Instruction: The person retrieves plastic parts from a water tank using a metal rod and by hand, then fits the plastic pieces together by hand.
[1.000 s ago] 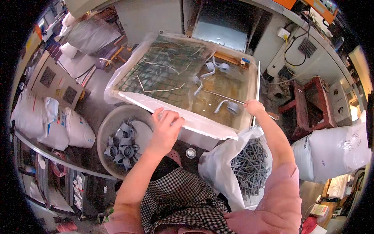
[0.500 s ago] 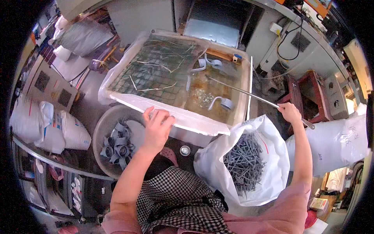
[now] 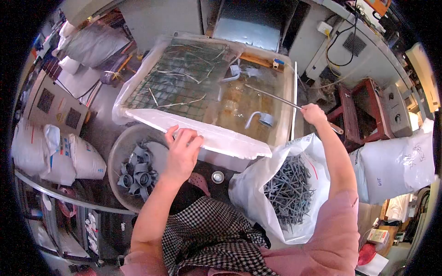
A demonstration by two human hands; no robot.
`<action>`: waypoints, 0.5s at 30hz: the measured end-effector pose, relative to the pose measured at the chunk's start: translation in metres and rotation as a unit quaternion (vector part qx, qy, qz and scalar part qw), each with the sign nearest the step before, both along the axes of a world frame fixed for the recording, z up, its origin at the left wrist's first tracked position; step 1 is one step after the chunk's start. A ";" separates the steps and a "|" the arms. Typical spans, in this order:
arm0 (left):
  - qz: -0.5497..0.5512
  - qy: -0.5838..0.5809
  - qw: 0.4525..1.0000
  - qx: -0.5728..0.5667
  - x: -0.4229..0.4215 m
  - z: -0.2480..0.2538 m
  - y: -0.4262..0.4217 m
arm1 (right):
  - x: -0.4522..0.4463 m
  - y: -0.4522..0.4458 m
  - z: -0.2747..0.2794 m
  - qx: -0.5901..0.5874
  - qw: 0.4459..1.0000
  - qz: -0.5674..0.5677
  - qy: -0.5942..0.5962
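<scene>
My right hand (image 3: 314, 114) is closed around a long thin metal rod (image 3: 276, 98). Its far end reaches into murky brownish water (image 3: 235, 112) in the right part of a pale tub (image 3: 288, 83). Curved grey plastic parts lie in that water: one hooked part with a ring (image 3: 265, 119) near the front, and others (image 3: 235, 71) at the back. My left hand (image 3: 184, 143) has bent fingers over the edge of a white foam board (image 3: 221, 138) along the tub's front. Green netting (image 3: 179, 83) with thin pale strips covers the tub's left part.
A round grey basin (image 3: 117, 161) with several grey plastic parts (image 3: 140, 172) stands at front left. A white sack (image 3: 317, 202) of thin grey sticks (image 3: 290, 191) stands at front right. Full sacks (image 3: 386, 172) sit farther right, beside a reddish metal frame (image 3: 363, 110).
My right hand has moved forward and left, carrying the rod with it. The grey parts at the back have shifted, and the splash in the water has shrunk. My left hand stays on the board.
</scene>
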State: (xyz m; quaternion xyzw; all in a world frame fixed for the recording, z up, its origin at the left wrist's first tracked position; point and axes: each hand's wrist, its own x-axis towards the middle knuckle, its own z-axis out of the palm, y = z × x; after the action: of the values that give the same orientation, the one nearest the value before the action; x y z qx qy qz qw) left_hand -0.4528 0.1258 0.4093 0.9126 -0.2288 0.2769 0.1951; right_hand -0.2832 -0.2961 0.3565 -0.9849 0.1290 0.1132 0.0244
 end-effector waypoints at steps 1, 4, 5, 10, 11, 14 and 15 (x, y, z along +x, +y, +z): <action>-0.002 -0.003 1.000 0.002 0.001 -0.002 0.001 | 0.002 0.004 -0.006 0.021 0.999 0.031 0.005; -0.002 -0.007 1.000 0.002 0.003 -0.005 0.003 | 0.006 0.024 -0.027 0.079 0.996 0.047 0.001; -0.002 -0.008 1.000 0.000 0.004 -0.005 0.003 | 0.005 0.028 -0.032 0.084 0.994 0.063 -0.011; 0.006 0.007 1.000 -0.004 0.001 -0.003 0.010 | -0.008 0.015 0.012 0.050 0.996 0.069 0.008; 0.007 0.004 1.000 -0.001 0.000 -0.003 0.011 | -0.014 0.001 0.029 0.057 0.995 0.082 0.006; -0.002 0.000 1.000 0.005 -0.001 -0.002 0.009 | -0.041 -0.036 0.100 -0.036 0.995 0.098 -0.010; -0.004 -0.002 1.000 0.009 -0.002 -0.001 0.007 | -0.047 -0.049 0.126 -0.043 0.990 0.133 0.004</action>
State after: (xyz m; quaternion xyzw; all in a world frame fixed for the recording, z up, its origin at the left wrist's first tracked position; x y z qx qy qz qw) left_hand -0.4545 0.1331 0.4081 0.9129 -0.2349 0.2761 0.1876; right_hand -0.3306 -0.3453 0.4821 -0.9929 0.0016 0.1136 -0.0340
